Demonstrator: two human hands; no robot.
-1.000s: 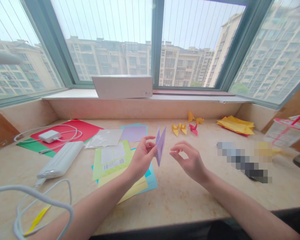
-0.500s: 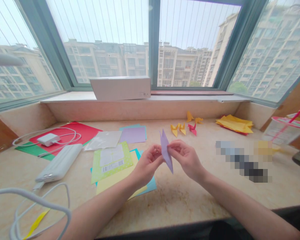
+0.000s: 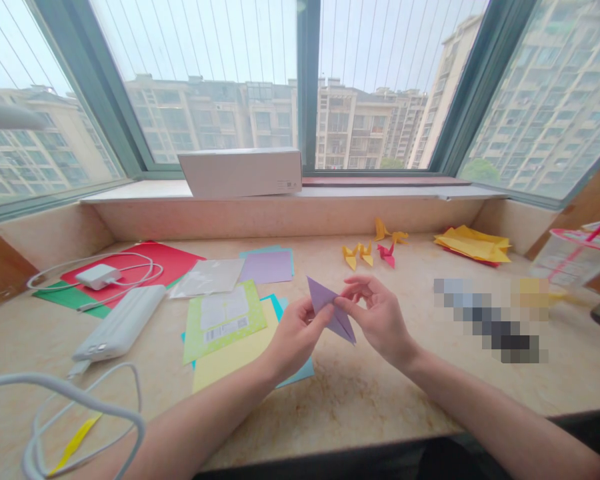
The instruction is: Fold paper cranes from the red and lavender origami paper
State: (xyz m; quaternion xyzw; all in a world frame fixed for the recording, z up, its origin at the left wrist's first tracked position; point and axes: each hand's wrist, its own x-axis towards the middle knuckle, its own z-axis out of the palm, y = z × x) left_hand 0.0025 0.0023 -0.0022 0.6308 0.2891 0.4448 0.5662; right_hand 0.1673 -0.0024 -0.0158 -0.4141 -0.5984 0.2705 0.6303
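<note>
A folded purple paper (image 3: 337, 323) is held above the counter, its pointed ends at upper left and lower right. My left hand (image 3: 300, 330) pinches it from the left, thumb on its face. My right hand (image 3: 375, 313) grips its right edge between thumb and fingers, close to the left thumb. Behind the hands stand small folded yellow birds (image 3: 365, 255) and a red one (image 3: 387, 255). Left of my left hand lie yellow sheets (image 3: 230, 363) and a green patterned packet (image 3: 195, 333).
A white power bank (image 3: 120, 323) and cables lie left, near red paper (image 3: 165, 260). Purple squares (image 3: 267, 267) lie behind the packet. Yellow sheets (image 3: 473, 244) sit back right, beside a clear cup (image 3: 570, 257) with a straw. A white box (image 3: 240, 173) rests on the sill.
The purple paper has turned from nearly edge-on to show more of its face. My left thumb has moved onto that face, and both hands still hold the paper.
</note>
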